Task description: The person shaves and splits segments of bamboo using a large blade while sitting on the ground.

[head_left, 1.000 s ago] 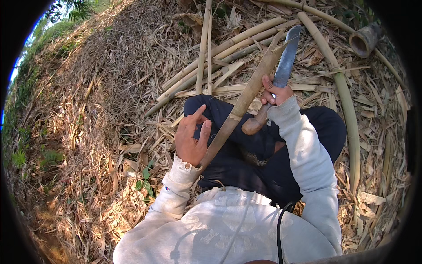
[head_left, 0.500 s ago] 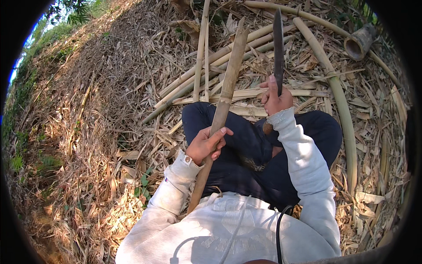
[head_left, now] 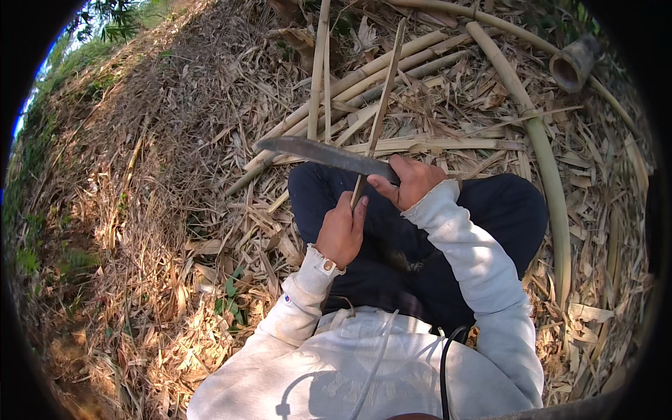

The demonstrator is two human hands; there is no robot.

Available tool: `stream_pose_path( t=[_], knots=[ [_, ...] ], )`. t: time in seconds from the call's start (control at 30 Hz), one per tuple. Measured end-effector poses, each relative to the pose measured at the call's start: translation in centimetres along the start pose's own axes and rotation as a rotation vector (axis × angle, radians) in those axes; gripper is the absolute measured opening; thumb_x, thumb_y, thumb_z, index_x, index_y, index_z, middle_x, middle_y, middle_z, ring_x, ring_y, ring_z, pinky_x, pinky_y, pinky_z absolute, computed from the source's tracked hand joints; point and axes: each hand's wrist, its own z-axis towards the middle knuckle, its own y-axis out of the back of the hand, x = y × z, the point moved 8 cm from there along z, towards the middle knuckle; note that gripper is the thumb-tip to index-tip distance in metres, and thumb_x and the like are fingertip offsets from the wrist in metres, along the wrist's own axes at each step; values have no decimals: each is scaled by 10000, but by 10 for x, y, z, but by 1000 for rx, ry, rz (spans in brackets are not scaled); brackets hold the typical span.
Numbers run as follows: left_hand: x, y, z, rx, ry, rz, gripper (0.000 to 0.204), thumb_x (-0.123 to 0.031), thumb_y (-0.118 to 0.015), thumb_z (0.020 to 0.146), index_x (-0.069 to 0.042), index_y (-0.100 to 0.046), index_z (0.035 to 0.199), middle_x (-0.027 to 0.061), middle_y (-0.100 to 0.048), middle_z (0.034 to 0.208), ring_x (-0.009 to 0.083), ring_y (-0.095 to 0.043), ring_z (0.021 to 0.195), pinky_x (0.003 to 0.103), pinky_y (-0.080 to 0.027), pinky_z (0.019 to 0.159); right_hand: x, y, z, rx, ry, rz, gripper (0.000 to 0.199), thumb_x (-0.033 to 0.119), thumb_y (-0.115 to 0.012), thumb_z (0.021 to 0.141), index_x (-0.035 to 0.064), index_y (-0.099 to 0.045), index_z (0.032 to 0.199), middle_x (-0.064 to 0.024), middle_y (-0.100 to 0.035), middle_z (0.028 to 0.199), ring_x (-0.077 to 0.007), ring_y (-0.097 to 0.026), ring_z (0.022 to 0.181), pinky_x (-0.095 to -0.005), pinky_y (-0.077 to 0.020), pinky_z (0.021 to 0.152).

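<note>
My left hand (head_left: 341,234) is closed around a long split bamboo strip (head_left: 384,105), now seen edge-on and pointing up and away from my lap. In my right hand (head_left: 414,182) is a machete (head_left: 322,154), its handle hidden by my fingers. The dark blade lies crosswise over the strip, just above my left hand, with its tip out to the left. Whether the blade touches the strip or passes above it, I cannot tell. The strip's lower end is hidden behind my left hand and sleeve.
I sit with dark-trousered legs (head_left: 490,210) crossed. Beyond them lie several bamboo poles (head_left: 364,73) and split strips (head_left: 448,145). A thick curved bamboo pole (head_left: 539,147) lies on the right, near a hollow bamboo section (head_left: 570,68). Dry leaves and shavings (head_left: 161,245) cover the ground.
The machete has swung from upright on the right to crosswise over the strip. My left hand has turned the strip from its broad face to its edge and moved slightly right.
</note>
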Motion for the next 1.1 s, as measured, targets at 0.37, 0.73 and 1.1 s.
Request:
stream_pose_path(
  t=[0.37,0.73,1.1],
  knots=[
    [3,16,-8,-83,-95,115,214,-200,-501,1004,13,-487,995,269,-610,725,485,-594,725,539,-447,593,6,1,6,-135,157,-66,576,629,-570,868,66,-587,751,-128,-618,674,-347,-634,609,-432,-490,504],
    [10,26,-29,-84,-38,215,206,-210,-486,1009,-8,-473,968,267,-619,728,485,-600,717,562,-455,600,-14,-2,16,-29,65,-5,643,713,-526,843,86,-631,743,-155,-658,666,-361,-673,634,-455,-541,568],
    [6,29,-36,-54,-54,244,188,-194,-494,1004,-7,-479,1007,254,-604,690,478,-591,659,545,-430,551,0,9,6,-95,185,-50,587,636,-597,842,63,-583,717,-113,-601,647,-327,-630,590,-419,-506,517]
  ],
)
